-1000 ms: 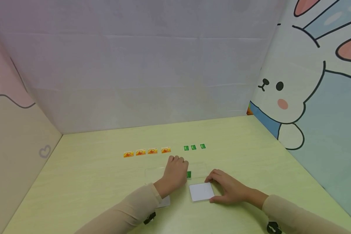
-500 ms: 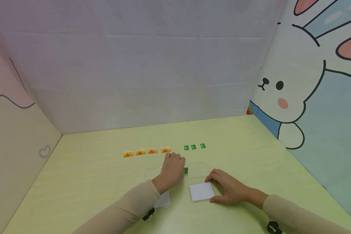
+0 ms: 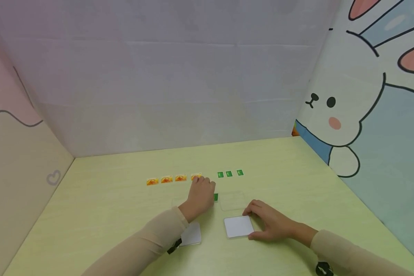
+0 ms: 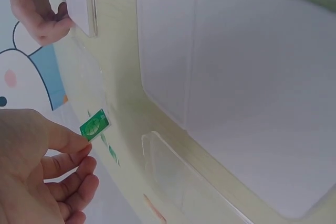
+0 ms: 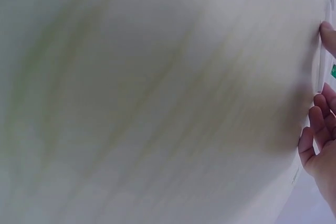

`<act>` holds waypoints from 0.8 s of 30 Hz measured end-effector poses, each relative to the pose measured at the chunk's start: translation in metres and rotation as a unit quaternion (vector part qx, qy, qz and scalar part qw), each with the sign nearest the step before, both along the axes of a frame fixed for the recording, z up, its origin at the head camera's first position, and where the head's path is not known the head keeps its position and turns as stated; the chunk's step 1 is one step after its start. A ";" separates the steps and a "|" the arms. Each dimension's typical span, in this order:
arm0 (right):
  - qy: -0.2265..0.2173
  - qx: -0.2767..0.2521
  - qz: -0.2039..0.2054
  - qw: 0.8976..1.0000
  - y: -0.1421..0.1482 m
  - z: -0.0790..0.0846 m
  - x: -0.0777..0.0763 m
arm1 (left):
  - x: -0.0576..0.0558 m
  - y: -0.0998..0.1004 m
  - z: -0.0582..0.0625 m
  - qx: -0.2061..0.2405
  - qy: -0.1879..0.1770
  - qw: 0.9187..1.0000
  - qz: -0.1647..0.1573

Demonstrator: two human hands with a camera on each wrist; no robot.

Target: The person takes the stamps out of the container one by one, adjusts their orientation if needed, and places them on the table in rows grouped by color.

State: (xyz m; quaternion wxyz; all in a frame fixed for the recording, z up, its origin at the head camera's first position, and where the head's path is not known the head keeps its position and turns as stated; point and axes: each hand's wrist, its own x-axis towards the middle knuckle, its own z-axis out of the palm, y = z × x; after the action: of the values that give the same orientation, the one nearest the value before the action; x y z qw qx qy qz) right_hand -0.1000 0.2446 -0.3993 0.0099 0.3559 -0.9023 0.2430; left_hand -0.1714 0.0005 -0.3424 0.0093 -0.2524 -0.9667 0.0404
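Thumb and fingertip of my left hand point(image 3: 201, 194) pinch a small green stamp point(image 4: 95, 125) with a white border. In the head view only one edge of that stamp shows beside the hand, above the table. My right hand point(image 3: 270, 222) grips a flat white box point(image 3: 239, 227) lying on the table, thumb at its near corner and fingers at its far side. A second flat white box point(image 3: 192, 234) lies under the left forearm, partly covered by the sleeve; it fills much of the left wrist view. Beyond the boxes lie two clear lids, the right one point(image 3: 232, 201) beside the stamp.
A row of several orange-yellow stamps point(image 3: 166, 179) lies farther back, its right end overlapped by the left hand. To their right sit three green stamps point(image 3: 229, 173). Printed walls enclose the pale wooden table point(image 3: 107, 214) at the back and sides.
My left hand has moved away from me and slightly left, carrying the green stamp, and now overlaps the rightmost orange stamp. The right hand stays on its box.
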 end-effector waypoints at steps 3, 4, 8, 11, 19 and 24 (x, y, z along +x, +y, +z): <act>0.001 -0.004 0.003 1.000 0.000 -0.001 0.000 | -0.003 0.000 -0.001 0.001 0.001 1.000 0.003; 0.001 -0.005 0.004 1.000 0.001 -0.001 0.000 | -0.004 -0.001 -0.002 0.002 0.001 1.000 0.003; 0.005 -0.006 0.004 1.000 0.001 -0.002 0.000 | -0.009 0.000 -0.005 0.002 0.011 1.000 0.002; 0.013 -0.009 0.008 1.000 0.002 -0.003 0.000 | -0.012 0.000 -0.005 0.003 0.011 1.000 0.006; 0.003 -0.006 0.005 1.000 0.001 -0.001 -0.001 | -0.023 0.007 -0.007 0.003 -0.034 0.999 0.029; 0.001 -0.007 0.001 1.000 0.001 0.000 0.000 | -0.030 0.008 -0.013 -0.008 -0.027 0.999 0.033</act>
State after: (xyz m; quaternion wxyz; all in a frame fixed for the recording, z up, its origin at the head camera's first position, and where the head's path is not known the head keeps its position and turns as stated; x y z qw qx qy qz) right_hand -0.0996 0.2455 -0.3996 0.0132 0.3573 -0.9002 0.2488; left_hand -0.2011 0.0084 -0.3552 -0.0202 -0.2217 -0.9740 0.0419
